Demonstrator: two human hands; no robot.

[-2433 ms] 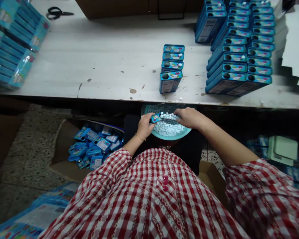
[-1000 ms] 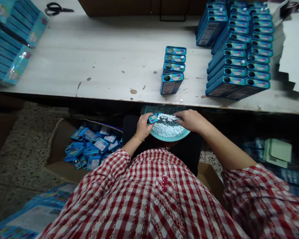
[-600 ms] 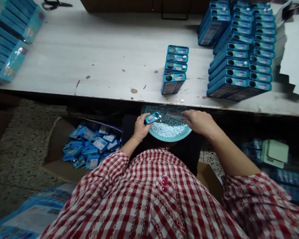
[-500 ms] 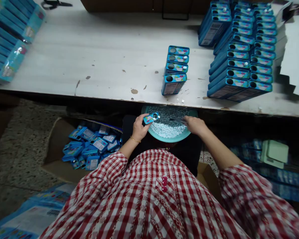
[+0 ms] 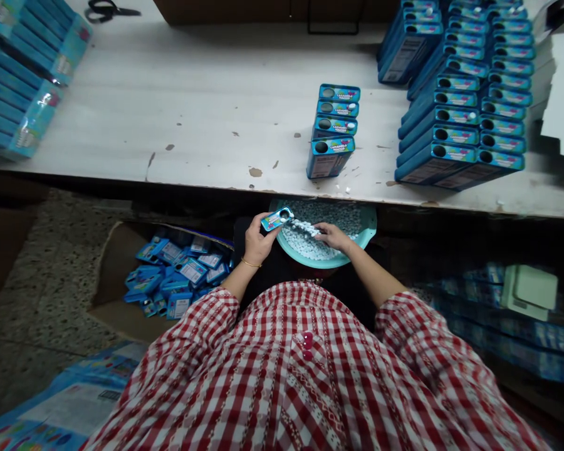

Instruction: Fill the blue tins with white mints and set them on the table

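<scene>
My left hand (image 5: 258,241) is wrapped round a small blue tin (image 5: 276,218), tilted, with its round opening facing right. Over a turquoise basin (image 5: 320,262) of small white candies (image 5: 343,215), my right hand (image 5: 333,237) is closed on a scoop. White candies (image 5: 304,228) are heaped along the scoop, whose tip is at the tin's opening. The scoop itself is mostly hidden under them. Above the basin, a short row of blue tins (image 5: 331,156) stands upright on the white table (image 5: 207,113).
Many blue tins (image 5: 451,163) stand in rows at the right of the table. Wrapped packs (image 5: 37,119) and scissors (image 5: 110,10) are at the left. Below, a cardboard box (image 5: 108,275) holds loose tins. A pale green device (image 5: 529,291) is at the lower right.
My right hand has moved left, bringing the candy-laden scoop up to the tin. My left hand has shifted slightly left with the tin. The basin's right rim is now uncovered.
</scene>
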